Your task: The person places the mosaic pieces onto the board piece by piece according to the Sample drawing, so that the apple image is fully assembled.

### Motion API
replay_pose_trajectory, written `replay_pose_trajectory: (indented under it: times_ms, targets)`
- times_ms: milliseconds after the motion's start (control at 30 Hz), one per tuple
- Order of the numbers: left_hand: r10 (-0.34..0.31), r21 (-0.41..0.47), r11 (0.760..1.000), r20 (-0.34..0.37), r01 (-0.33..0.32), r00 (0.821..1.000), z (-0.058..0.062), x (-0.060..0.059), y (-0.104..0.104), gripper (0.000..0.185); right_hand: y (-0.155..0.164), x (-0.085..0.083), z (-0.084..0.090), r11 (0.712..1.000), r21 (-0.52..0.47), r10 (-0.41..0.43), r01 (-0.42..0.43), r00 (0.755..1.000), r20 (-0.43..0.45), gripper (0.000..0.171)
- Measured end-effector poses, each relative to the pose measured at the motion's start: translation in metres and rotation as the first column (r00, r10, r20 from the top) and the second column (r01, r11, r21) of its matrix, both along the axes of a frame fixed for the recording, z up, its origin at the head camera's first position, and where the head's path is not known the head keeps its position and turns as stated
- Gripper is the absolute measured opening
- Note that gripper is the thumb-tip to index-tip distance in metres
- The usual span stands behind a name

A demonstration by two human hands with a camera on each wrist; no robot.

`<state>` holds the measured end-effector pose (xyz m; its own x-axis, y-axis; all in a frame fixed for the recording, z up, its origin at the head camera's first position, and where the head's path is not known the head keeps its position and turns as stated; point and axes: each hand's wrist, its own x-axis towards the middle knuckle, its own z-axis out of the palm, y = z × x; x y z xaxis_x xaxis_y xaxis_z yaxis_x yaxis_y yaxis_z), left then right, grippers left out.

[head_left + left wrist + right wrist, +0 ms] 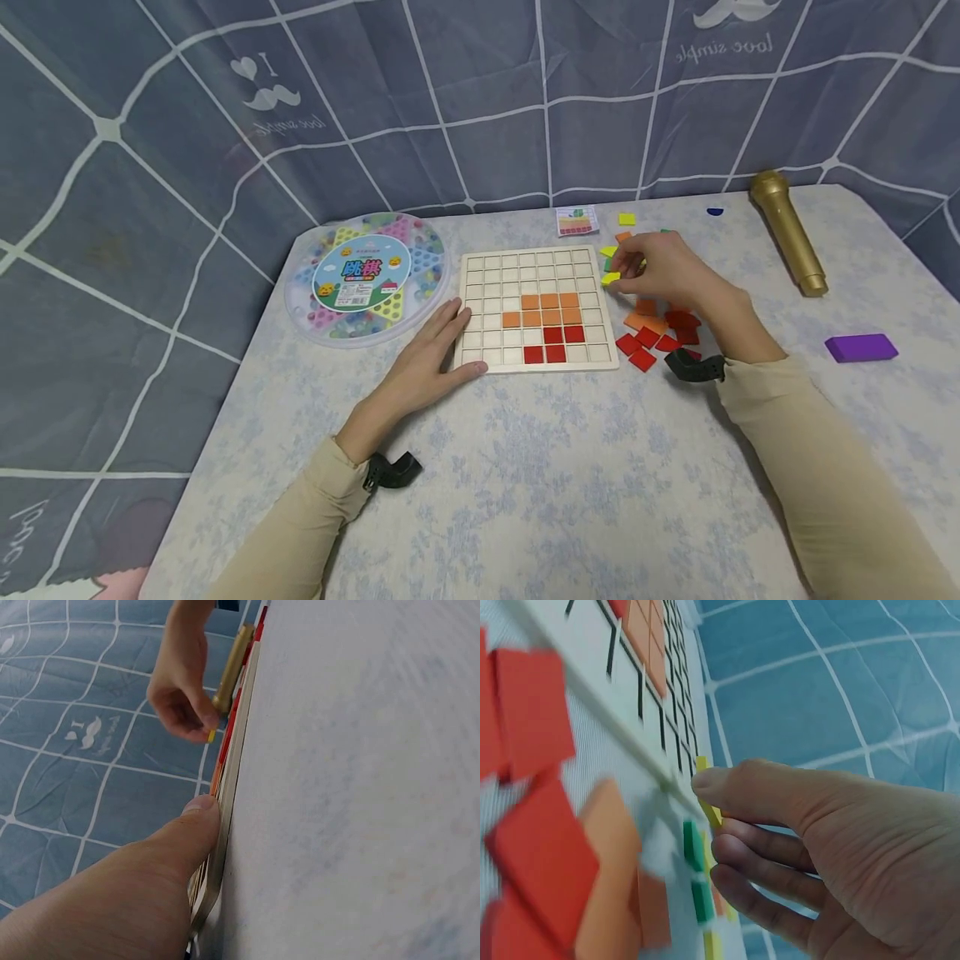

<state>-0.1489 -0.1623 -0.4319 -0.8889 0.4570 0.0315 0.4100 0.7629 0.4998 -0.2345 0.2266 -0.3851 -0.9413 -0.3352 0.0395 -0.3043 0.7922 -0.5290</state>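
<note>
Nearest the head camera are the two beige sleeves, and from them the hands reach onto the table (570,500). The right hand (663,267) pinches a yellow tile (611,278) between thumb and fingers, holding it just off the right edge of the board (480,271), near its upper half; the right wrist view shows the tile (709,802) on edge under the thumb, with green tiles (696,862) lying just below it. The left hand (435,358) lies flat with straight fingers, resting on the board's lower left corner, its thumb (196,825) pressed along the board's rim. In the board sit orange tiles (542,309) in two rows and red tiles (553,343) below them. Loose red tiles (643,343) and orange tiles (643,318) lie in a heap just right of the board, partly hidden under the right wrist. More yellow tiles lie above the hand, one (626,219) beside a small pattern card (577,221). Left of the board stands a round marble game (367,277), close to the left fingertips. Well to the right lie a gold microphone (789,232) and a purple block (861,347). A grid-patterned blue cloth (300,100) hangs behind the table.
</note>
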Motion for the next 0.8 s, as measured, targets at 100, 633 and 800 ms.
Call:
replay_pose_trajectory:
  times_ms: [100, 633, 800]
  targets:
    - [-0.002, -0.001, 1.000, -0.007, 0.002, 1.000, 0.001, 0.000, 0.000, 0.091, -0.014, -0.005, -0.001, 0.999, -0.005, 0.034, -0.034, 0.999, -0.020, 0.019]
    - [0.003, -0.009, 1.000, -0.007, -0.003, 1.000, 0.000, -0.001, 0.003, 0.091, -0.084, -0.019, -0.010, 0.991, -0.077, 0.105, -0.108, 0.994, -0.033, 0.018]
    - [0.006, -0.006, 1.000, -0.001, -0.006, 1.000, -0.001, -0.001, 0.002, 0.090, -0.095, -0.019, -0.015, 0.990, -0.100, 0.097, -0.099, 0.995, -0.026, 0.018]
